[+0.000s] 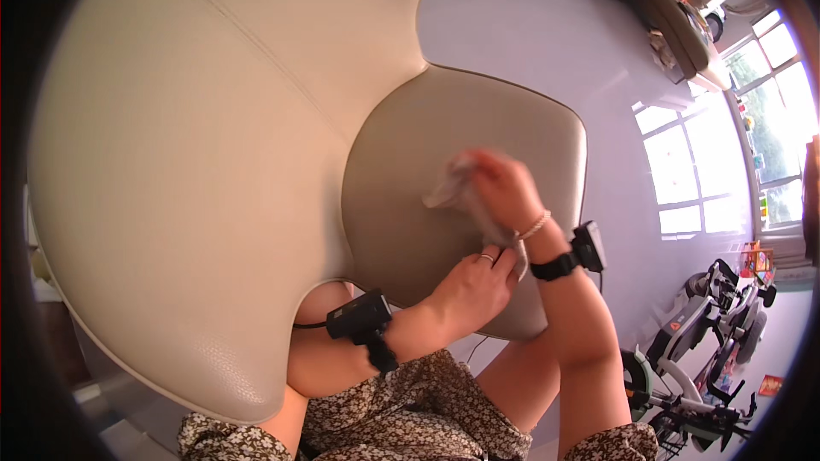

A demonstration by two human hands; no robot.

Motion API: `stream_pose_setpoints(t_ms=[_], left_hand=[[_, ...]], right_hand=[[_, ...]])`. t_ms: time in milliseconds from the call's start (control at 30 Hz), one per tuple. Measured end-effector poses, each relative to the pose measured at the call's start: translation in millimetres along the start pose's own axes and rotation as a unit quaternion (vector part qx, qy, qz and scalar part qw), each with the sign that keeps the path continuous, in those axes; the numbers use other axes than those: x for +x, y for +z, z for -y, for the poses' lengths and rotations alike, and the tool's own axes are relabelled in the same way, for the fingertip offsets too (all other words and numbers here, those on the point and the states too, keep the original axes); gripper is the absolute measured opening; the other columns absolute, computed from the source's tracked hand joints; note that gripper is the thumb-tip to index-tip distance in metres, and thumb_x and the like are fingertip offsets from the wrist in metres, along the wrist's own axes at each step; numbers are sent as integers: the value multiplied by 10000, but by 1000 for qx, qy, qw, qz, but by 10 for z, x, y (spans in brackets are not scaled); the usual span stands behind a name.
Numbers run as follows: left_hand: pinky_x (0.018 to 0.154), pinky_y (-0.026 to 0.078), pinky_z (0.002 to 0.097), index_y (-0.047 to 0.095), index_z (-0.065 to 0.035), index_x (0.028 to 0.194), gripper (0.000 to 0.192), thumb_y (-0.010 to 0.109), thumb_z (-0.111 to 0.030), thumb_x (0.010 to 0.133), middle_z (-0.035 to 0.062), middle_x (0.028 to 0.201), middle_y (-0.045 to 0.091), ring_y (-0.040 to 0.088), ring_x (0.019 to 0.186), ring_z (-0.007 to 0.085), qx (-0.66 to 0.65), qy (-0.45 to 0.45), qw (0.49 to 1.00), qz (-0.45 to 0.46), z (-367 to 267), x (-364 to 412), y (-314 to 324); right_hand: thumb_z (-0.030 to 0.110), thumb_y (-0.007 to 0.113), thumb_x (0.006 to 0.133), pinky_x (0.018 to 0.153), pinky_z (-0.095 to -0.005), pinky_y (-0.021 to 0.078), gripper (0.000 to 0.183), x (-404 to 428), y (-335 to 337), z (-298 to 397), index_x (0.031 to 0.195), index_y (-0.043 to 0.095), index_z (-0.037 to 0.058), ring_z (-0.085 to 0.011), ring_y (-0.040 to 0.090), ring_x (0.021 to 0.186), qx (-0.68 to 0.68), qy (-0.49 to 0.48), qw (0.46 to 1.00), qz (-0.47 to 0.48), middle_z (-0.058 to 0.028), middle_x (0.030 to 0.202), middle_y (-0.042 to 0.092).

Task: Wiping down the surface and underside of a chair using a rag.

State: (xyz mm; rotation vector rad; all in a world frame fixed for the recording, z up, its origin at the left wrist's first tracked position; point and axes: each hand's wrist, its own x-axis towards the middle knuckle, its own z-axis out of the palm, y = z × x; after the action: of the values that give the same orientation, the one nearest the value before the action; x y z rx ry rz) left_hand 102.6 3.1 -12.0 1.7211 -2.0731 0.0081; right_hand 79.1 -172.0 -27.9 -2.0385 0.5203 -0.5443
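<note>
Both of my hands are over the beige leather seat of a chair point(410, 134), whose tall pale backrest point(192, 160) fills the left of the view. A light cloth point(451, 189) runs between my hands. My right hand point(503, 182), blurred and with a beaded bracelet at its wrist, grips the cloth's upper part above the seat. Lower down, my left hand point(477, 285), with a ring, holds the cloth's other end near my right wrist. Each forearm bears a black strap with a small device.
A pale glossy floor point(512, 19) surrounds the chair. At the right stand a folded stroller or small cycle point(685, 333) and bicycle parts beside it. A leather sofa point(685, 38) is at the upper right, near a bright window point(769, 77). My legs are below the seat.
</note>
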Motion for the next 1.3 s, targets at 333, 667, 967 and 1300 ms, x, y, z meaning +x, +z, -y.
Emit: stream_pose_setpoints(t_ms=[333,667,967,1300], left_hand=[[858,566,318,594,92,1218,407,603,-77,847,278,1360,510,585,1126,325,32,-58,998,3,267,94,8],[1078,417,431,544,88,1341,531,549,-185,885,303,1412,482,495,1287,396,106,-33,991,69,109,-57,73],[877,522,344,639,49,1173,415,631,-124,796,165,1206,576,578,1104,299,5,-21,997,76,-4,-46,-8],[919,520,370,641,63,1184,410,593,-161,843,223,1334,550,568,1144,313,69,-66,995,29,87,-34,-184]], right_hand=[[142,577,913,1137,-440,376,413,510,-423,-910,1315,588,42,-343,443,1375,-373,71,904,-197,-189,1467,494],[-4,547,884,1061,-371,468,418,956,410,-203,1284,638,75,-310,593,1233,-150,-136,969,139,-99,1314,653],[19,639,858,1022,-381,497,388,183,206,447,1234,683,102,-299,597,1214,-48,-117,961,246,-69,1383,601],[93,593,943,873,-401,525,261,1048,-241,-297,1197,638,59,-327,643,1050,-141,-26,963,-226,-186,1183,624]])
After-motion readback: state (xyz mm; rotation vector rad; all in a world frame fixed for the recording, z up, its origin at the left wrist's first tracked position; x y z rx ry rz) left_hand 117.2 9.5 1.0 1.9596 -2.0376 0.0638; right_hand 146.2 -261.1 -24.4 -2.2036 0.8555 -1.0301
